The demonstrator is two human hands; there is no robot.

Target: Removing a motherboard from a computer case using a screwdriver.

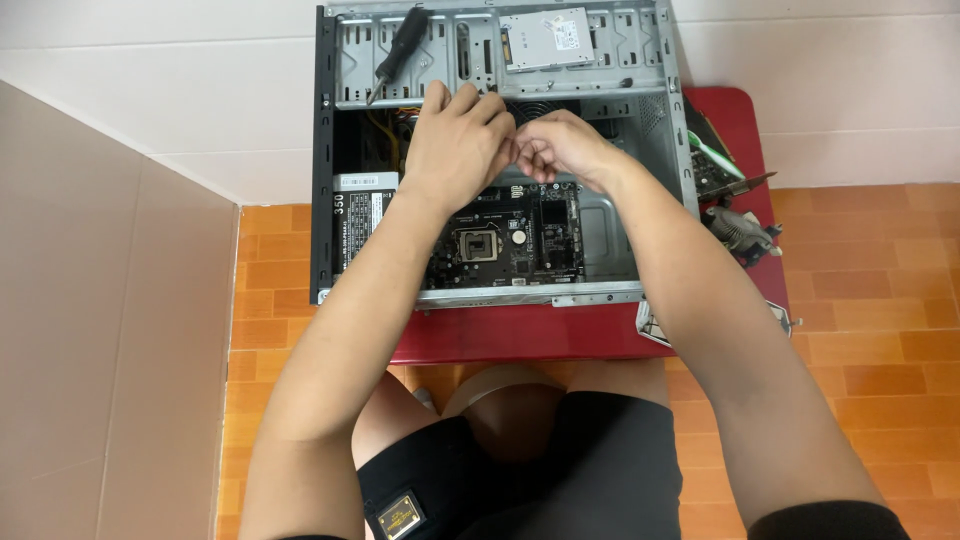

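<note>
Nearest the lens, black shorts [590,460] and bare knees, tucked against the near edge of the red table [520,335]. The open computer case [325,150] fills most of that table, leaving a thin red strip on the near side and a crowded margin right of the hands, where loose parts [735,200] lie. Both forearms reach over the motherboard [505,240], covering its far part. Left hand [458,140] and right hand [562,145] meet at the fingertips above the case's middle, fingers curled together, each grip pinched tight; whatever sits between them is too small to make out. Beyond the left hand a black screwdriver [398,48] rests on the drive cage; beyond the right, a silver drive [545,38].
</note>
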